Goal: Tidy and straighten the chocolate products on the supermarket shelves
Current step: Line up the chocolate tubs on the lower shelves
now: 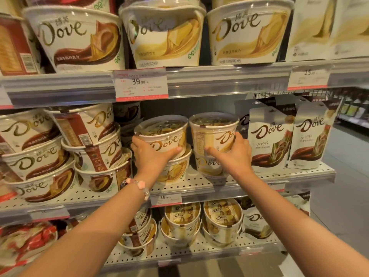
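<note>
Two cream-and-gold Dove chocolate tubs stand side by side on the middle shelf (199,186), each stacked on a lower tub. My left hand (148,154) grips the left top tub (162,134) from its left side, thumb across the front under the logo. My right hand (233,154) grips the right top tub (214,132), thumb on the front and fingers round its right side. The left lower tub (175,170) and right lower tub (207,165) sit underneath, partly hidden by my hands.
Brown Dove tubs (40,156) are stacked at the left of the middle shelf. Dove pouches (269,138) stand upright to the right. Large Dove tubs (79,39) fill the upper shelf. More gold tubs (221,218) sit on the lower shelf. A price tag (140,84) hangs above.
</note>
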`<state>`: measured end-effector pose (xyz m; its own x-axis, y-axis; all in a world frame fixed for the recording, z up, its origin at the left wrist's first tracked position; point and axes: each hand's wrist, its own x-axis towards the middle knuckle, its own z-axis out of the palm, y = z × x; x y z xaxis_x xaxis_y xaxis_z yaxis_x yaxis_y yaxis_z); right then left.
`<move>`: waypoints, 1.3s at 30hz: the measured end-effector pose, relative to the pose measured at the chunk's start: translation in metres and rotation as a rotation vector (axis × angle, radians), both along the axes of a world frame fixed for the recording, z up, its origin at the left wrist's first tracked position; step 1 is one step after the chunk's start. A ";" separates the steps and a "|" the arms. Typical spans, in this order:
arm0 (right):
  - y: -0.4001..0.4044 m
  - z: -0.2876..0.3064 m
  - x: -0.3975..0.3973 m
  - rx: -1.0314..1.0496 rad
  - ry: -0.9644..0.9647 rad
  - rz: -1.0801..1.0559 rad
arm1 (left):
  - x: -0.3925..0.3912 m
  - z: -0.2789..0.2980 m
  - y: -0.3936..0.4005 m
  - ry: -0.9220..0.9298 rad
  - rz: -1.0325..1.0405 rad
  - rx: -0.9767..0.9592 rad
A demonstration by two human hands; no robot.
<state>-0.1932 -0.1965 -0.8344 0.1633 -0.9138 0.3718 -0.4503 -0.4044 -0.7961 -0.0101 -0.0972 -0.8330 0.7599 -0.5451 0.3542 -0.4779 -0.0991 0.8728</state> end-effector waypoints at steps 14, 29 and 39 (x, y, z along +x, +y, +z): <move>-0.005 -0.005 0.004 0.081 -0.038 0.052 | -0.001 -0.022 -0.003 0.063 -0.065 -0.144; -0.004 -0.007 0.007 0.179 -0.191 0.041 | 0.003 -0.024 -0.006 0.071 -0.076 -0.144; -0.011 -0.001 0.014 0.094 -0.100 -0.068 | 0.001 -0.023 -0.002 0.063 -0.071 -0.135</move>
<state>-0.1793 -0.2072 -0.8350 0.0666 -0.9531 0.2953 -0.3910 -0.2972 -0.8711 -0.0087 -0.0989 -0.8559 0.7445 -0.5485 0.3806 -0.4230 0.0534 0.9045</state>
